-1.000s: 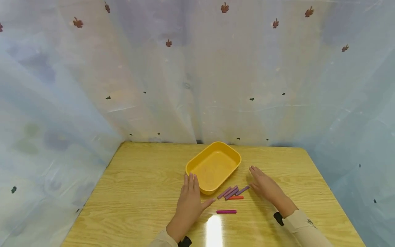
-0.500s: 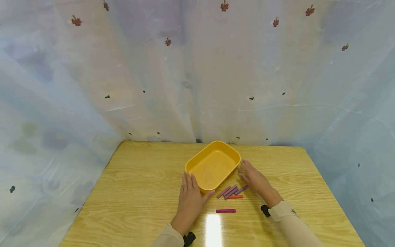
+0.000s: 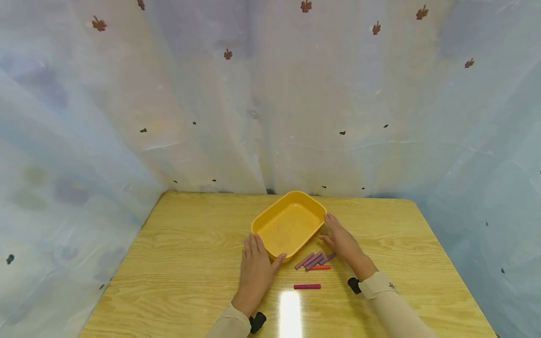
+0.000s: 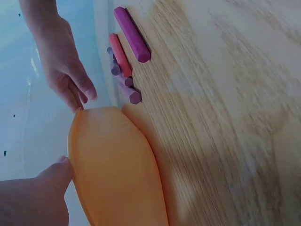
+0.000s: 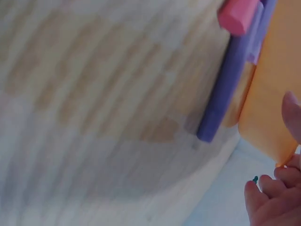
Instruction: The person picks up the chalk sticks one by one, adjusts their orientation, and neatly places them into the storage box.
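A yellow-orange plastic basin (image 3: 291,224) stands at an angle near the table's far side, with nothing inside. My left hand (image 3: 257,272) lies at its near left corner, fingers straight along the rim and thumb (image 4: 59,170) spread against the edge. At the right corner, the fingertips of my right hand (image 3: 344,241) are right at the rim, its thumb (image 5: 291,115) held apart from the other fingers. Between the hands lie several purple crayon-like sticks (image 3: 314,261) in a cluster beside the basin. A red stick (image 3: 323,267) touches this cluster, and a magenta six-sided stick (image 3: 307,286) lies nearer me.
The wood-grain table (image 3: 190,263) reaches back to a pale patterned curtain (image 3: 270,103), which also hangs along both sides. A bright light reflection falls on the table below the magenta stick.
My right hand has moved left from the table beside the sticks to the basin's right corner. My left thumb has come up to the basin's near edge. The sticks lie as before.
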The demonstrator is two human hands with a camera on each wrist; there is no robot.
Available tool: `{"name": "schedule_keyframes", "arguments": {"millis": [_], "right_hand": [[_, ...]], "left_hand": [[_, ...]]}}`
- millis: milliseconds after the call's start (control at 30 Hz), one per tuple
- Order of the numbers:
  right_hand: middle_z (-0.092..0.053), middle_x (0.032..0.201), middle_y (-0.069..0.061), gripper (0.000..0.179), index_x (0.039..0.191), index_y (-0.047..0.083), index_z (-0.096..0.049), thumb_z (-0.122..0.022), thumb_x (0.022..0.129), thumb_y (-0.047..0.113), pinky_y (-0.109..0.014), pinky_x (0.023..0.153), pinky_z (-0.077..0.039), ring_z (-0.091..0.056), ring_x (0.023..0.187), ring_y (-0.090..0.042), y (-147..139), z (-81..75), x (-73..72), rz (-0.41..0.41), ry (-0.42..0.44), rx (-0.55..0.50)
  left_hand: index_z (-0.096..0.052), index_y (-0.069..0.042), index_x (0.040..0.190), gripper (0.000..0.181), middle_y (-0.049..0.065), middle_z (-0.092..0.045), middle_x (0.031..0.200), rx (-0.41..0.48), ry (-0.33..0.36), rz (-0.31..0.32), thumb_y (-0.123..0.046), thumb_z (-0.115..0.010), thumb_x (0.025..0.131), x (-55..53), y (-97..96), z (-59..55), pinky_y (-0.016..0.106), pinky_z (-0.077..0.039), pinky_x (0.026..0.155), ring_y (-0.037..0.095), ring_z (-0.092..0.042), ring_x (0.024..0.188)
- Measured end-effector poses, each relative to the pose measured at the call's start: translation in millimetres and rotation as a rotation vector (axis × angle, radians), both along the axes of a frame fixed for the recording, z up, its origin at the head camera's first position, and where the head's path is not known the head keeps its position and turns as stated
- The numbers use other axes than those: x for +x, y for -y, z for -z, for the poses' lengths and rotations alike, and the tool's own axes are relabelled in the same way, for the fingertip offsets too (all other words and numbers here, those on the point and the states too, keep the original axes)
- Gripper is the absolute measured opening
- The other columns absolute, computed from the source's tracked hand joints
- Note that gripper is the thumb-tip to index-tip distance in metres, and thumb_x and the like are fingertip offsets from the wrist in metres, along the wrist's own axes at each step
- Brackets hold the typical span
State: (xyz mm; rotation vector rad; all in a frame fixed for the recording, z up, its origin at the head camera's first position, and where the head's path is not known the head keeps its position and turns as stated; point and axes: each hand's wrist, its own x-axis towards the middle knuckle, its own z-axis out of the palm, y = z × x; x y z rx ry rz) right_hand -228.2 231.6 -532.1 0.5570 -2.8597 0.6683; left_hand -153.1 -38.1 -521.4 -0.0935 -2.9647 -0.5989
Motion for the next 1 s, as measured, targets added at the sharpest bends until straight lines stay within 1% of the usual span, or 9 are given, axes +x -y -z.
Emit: {"name": "schedule_keyframes", "arguments": {"millis": [167,233,300,433,500,667,833,900,1000], "right_hand": [[-0.031,0.144,-0.025,0.072,0.141,-0.007,-0.032,-0.067,0.087,0.025,-0.048,0.103,-0.031,-0.029,0.133,-0.036,6.8,2.1,1.1,0.019,-0.059,-0.012],[-0.031,0.144,-0.025,0.072,0.141,-0.007,-0.032,-0.067,0.086,0.026,-0.048,0.102,-0.033,-0.030,0.132,-0.036,8.4,1.9,2.4,0.027,-0.070,0.002],[-0.032,0.144,-0.025,0.072,0.141,-0.006,-0.033,-0.067,0.086,0.027,-0.048,0.101,-0.034,-0.030,0.132,-0.035,9.5,1.5,3.8,0.039,-0.074,0.010],[-0.033,0.143,-0.026,0.071,0.140,-0.007,-0.035,-0.067,0.086,0.027,-0.048,0.100,-0.036,-0.032,0.131,-0.036,10.7,0.6,7.1,0.060,-0.082,0.008],[-0.034,0.142,-0.026,0.071,0.139,-0.007,-0.036,-0.068,0.086,0.027,-0.049,0.099,-0.037,-0.033,0.131,-0.037,12.0,-0.1,8.7,0.070,-0.084,0.004],[-0.037,0.140,-0.027,0.069,0.138,-0.006,-0.039,-0.066,0.087,0.031,-0.048,0.097,-0.039,-0.035,0.129,-0.037,17.9,-1.0,12.6,0.089,-0.070,0.022],[-0.035,0.141,-0.026,0.066,0.139,-0.004,-0.038,-0.060,0.091,0.035,-0.049,0.099,-0.036,-0.032,0.131,-0.036,24.2,-4.0,19.0,0.122,-0.024,0.025],[-0.035,0.142,-0.025,0.065,0.140,-0.003,-0.037,-0.057,0.092,0.036,-0.049,0.100,-0.035,-0.031,0.132,-0.035,26.8,-5.0,21.7,0.135,-0.014,0.024],[-0.035,0.141,-0.026,0.065,0.140,-0.004,-0.037,-0.057,0.092,0.036,-0.049,0.098,-0.037,-0.033,0.131,-0.036,30.7,-5.1,24.8,0.127,-0.028,0.021]], "left_hand": [[-0.020,0.011,0.142,0.100,0.029,-0.016,0.148,-0.009,-0.014,0.007,-0.068,-0.042,0.085,-2.8,6.6,-3.1,0.052,-0.028,0.105,0.042,-0.019,0.135],[-0.020,0.011,0.142,0.100,0.029,-0.017,0.147,-0.008,-0.020,0.015,-0.068,-0.043,0.085,-3.4,9.1,-3.1,0.052,-0.028,0.104,0.043,-0.020,0.135],[-0.020,0.011,0.142,0.100,0.029,-0.017,0.148,-0.011,-0.024,0.026,-0.068,-0.043,0.085,-4.3,11.0,-1.4,0.051,-0.028,0.105,0.042,-0.020,0.135],[-0.021,0.012,0.142,0.100,0.030,-0.018,0.147,-0.021,-0.054,0.055,-0.068,-0.042,0.085,-6.2,14.3,3.9,0.050,-0.029,0.105,0.042,-0.022,0.134],[-0.021,0.012,0.142,0.100,0.030,-0.019,0.147,-0.040,-0.064,0.065,-0.069,-0.040,0.085,-7.6,17.0,6.7,0.049,-0.029,0.105,0.041,-0.023,0.134],[-0.020,0.011,0.143,0.101,0.028,-0.018,0.148,-0.042,-0.046,0.086,-0.070,-0.039,0.085,-10.4,28.6,10.9,0.048,-0.029,0.105,0.040,-0.021,0.135],[-0.016,0.009,0.144,0.101,0.027,-0.015,0.149,-0.038,-0.015,0.138,-0.070,-0.037,0.086,-15.2,41.4,13.0,0.048,-0.029,0.105,0.040,-0.020,0.135],[-0.014,0.008,0.145,0.101,0.027,-0.014,0.149,-0.025,-0.003,0.156,-0.070,-0.037,0.086,-16.8,45.9,12.6,0.048,-0.029,0.105,0.040,-0.019,0.136],[-0.012,0.006,0.146,0.101,0.024,-0.011,0.151,0.014,0.022,0.163,-0.069,-0.041,0.085,-18.3,52.7,11.4,0.049,-0.029,0.105,0.038,-0.017,0.137]]}}
